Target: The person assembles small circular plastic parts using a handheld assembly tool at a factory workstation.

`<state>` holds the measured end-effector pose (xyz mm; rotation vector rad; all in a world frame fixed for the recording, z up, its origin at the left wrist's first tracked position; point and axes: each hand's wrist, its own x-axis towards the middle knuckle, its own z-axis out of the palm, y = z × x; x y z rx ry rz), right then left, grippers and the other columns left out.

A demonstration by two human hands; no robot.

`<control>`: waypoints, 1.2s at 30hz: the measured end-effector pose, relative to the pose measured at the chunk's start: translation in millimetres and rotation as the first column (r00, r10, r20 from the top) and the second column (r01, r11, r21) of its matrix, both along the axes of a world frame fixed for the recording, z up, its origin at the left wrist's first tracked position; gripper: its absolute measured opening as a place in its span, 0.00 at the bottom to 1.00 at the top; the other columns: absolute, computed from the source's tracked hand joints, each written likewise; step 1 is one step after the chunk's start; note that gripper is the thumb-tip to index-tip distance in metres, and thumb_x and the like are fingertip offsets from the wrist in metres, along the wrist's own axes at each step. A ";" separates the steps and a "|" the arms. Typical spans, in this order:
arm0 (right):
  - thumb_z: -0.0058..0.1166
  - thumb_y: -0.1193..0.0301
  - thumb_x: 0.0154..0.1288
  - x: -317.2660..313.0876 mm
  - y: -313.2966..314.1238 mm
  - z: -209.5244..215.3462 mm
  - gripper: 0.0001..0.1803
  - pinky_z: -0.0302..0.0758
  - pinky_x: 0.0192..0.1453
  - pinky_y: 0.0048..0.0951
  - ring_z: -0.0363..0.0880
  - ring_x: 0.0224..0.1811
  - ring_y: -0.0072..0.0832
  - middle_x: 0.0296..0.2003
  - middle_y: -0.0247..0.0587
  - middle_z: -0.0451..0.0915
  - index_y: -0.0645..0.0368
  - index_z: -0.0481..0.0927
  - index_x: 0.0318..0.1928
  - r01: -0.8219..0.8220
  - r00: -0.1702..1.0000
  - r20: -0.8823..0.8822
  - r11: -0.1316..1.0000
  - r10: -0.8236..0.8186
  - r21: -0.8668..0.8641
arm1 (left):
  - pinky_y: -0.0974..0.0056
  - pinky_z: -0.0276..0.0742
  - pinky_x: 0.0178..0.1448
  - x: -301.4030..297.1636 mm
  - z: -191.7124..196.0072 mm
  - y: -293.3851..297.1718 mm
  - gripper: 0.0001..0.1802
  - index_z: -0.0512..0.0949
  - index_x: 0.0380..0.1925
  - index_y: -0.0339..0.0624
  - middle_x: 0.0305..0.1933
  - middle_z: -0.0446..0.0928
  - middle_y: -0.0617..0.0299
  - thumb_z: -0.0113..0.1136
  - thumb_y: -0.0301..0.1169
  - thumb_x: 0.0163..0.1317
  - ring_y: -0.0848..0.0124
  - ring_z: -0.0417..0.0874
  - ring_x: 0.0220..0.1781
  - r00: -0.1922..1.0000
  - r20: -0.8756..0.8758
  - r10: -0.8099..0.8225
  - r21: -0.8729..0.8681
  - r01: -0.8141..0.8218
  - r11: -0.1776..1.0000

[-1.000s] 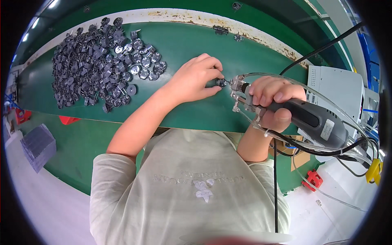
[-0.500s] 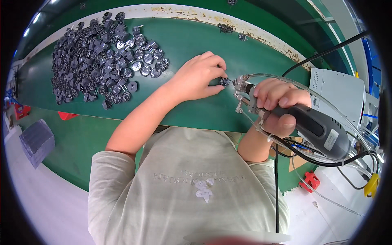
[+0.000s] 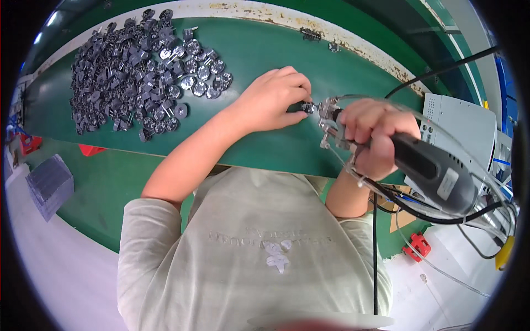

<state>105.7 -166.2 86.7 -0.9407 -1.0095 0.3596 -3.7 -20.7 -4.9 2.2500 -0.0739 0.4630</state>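
Observation:
My left hand (image 3: 279,96) rests over the green worktop and pinches a small round black electronic part (image 3: 309,107) between thumb and fingers. Most of that part is hidden by the fingers; its shiny side faces right. My right hand (image 3: 378,135) is wrapped round a dark grey electric screwdriver (image 3: 433,168), held almost level. The metal nose (image 3: 326,113) of the screwdriver points left and meets the part, or lies very close to it. A clear tube and black cables run back from the tool. To the left lies a large heap of similar round parts (image 3: 132,77).
A white, rust-flecked ledge (image 3: 265,12) bounds the green worktop (image 3: 259,149) at the back. A light grey box-shaped machine (image 3: 464,129) stands at the right. Cables hang below the tool, near a red holder (image 3: 418,246) on the floor. At left stands a grey block (image 3: 51,186).
My right thumb has curled in against the screwdriver. The tool's nose and the part in my left hand sit slightly closer together. The whole view has shifted a little.

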 end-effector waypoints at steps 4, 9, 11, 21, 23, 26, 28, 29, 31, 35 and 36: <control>0.62 0.84 0.55 2.5 7.4 -0.6 0.11 0.76 0.29 0.28 0.77 0.23 0.28 0.22 0.40 0.77 0.63 0.71 0.32 -0.038 0.997 0.062 0.994 0.044 -0.104 | 0.58 0.75 0.53 -2.0 -1.8 2.5 0.13 0.82 0.34 0.41 0.43 0.78 0.65 0.71 0.31 0.47 0.62 0.77 0.48 1.000 -0.030 -0.003 0.023 0.004 1.000; 0.62 0.84 0.55 -0.4 5.0 2.3 0.11 0.76 0.30 0.29 0.77 0.23 0.29 0.22 0.40 0.77 0.63 0.71 0.32 -0.039 0.996 0.070 0.993 0.047 -0.110 | 0.58 0.73 0.54 -2.6 -3.9 0.6 0.12 0.82 0.33 0.43 0.42 0.78 0.67 0.71 0.33 0.49 0.64 0.77 0.49 1.000 -0.009 -0.009 -0.001 0.009 1.000; 0.67 0.78 0.57 -4.2 2.2 6.9 0.14 0.77 0.30 0.33 0.76 0.22 0.30 0.22 0.41 0.76 0.63 0.71 0.31 -0.032 0.998 -0.057 0.999 0.033 0.012 | 0.58 0.74 0.54 -3.8 -5.8 -0.2 0.13 0.82 0.35 0.42 0.43 0.78 0.65 0.71 0.32 0.49 0.63 0.77 0.49 1.000 -0.012 -0.006 0.001 0.006 1.000; 0.58 0.59 0.66 -2.9 -9.6 8.6 0.17 0.76 0.29 0.39 0.71 0.18 0.30 0.20 0.38 0.71 0.58 0.68 0.36 -0.062 0.996 0.063 0.997 0.064 -0.037 | 0.59 0.76 0.53 -6.4 -1.6 1.4 0.16 0.82 0.39 0.42 0.46 0.78 0.63 0.70 0.28 0.47 0.61 0.78 0.47 1.000 -0.016 -0.002 -0.002 0.002 1.000; 0.58 0.60 0.66 -1.9 -10.1 7.9 0.17 0.76 0.30 0.40 0.71 0.19 0.30 0.20 0.39 0.71 0.58 0.68 0.36 -0.083 0.996 0.033 0.996 0.084 -0.028 | 0.59 0.76 0.53 -5.7 -0.1 2.2 0.16 0.82 0.39 0.42 0.46 0.78 0.63 0.70 0.28 0.47 0.61 0.78 0.47 1.000 -0.005 -0.007 -0.007 0.007 1.000; 0.57 0.60 0.67 0.3 -10.3 6.2 0.17 0.77 0.30 0.40 0.71 0.19 0.30 0.20 0.39 0.71 0.58 0.68 0.36 -0.113 0.993 0.030 0.993 0.115 -0.041 | 0.58 0.76 0.53 -4.4 -2.1 2.0 0.15 0.82 0.39 0.41 0.46 0.78 0.63 0.70 0.28 0.48 0.61 0.78 0.47 1.000 0.007 -0.012 -0.011 0.012 1.000; 0.57 0.59 0.66 -0.4 -11.2 4.8 0.17 0.77 0.30 0.40 0.72 0.19 0.30 0.21 0.39 0.72 0.59 0.68 0.36 -0.106 0.994 0.027 0.993 0.108 -0.044 | 0.58 0.76 0.54 -4.1 -4.0 2.1 0.15 0.82 0.38 0.41 0.46 0.78 0.63 0.70 0.28 0.48 0.61 0.78 0.47 1.000 0.006 -0.011 -0.015 0.011 1.000; 0.57 0.59 0.66 0.1 -11.3 4.4 0.17 0.77 0.30 0.40 0.72 0.19 0.30 0.21 0.39 0.72 0.59 0.68 0.36 -0.109 0.994 0.024 0.993 0.110 -0.045 | 0.58 0.76 0.54 -3.9 -4.8 2.2 0.15 0.83 0.38 0.41 0.46 0.78 0.63 0.70 0.28 0.48 0.61 0.78 0.47 1.000 0.005 -0.012 -0.013 0.012 1.000; 0.58 0.59 0.66 0.7 -11.3 3.7 0.17 0.77 0.31 0.40 0.72 0.19 0.31 0.21 0.39 0.72 0.59 0.68 0.36 -0.126 0.991 0.036 0.991 0.128 -0.038 | 0.58 0.76 0.54 -3.7 -5.5 2.2 0.15 0.83 0.38 0.41 0.46 0.78 0.63 0.70 0.28 0.48 0.61 0.78 0.48 1.000 0.002 -0.012 -0.011 0.012 1.000; 0.58 0.59 0.66 -1.3 -11.7 4.3 0.17 0.78 0.31 0.40 0.72 0.19 0.31 0.21 0.39 0.72 0.59 0.68 0.36 -0.112 0.992 0.049 0.992 0.115 -0.061 | 0.59 0.74 0.57 -3.5 -4.7 2.2 0.13 0.84 0.37 0.43 0.45 0.77 0.65 0.70 0.32 0.50 0.64 0.77 0.51 0.999 -0.029 -0.015 -0.015 0.015 1.000; 0.59 0.59 0.66 -1.5 -11.5 4.3 0.18 0.78 0.31 0.40 0.72 0.19 0.31 0.21 0.39 0.72 0.59 0.68 0.36 -0.112 0.992 0.051 0.992 0.115 -0.062 | 0.59 0.74 0.57 -3.7 -4.5 2.2 0.13 0.84 0.37 0.43 0.45 0.77 0.65 0.70 0.32 0.50 0.64 0.77 0.51 1.000 -0.027 -0.015 -0.008 0.015 1.000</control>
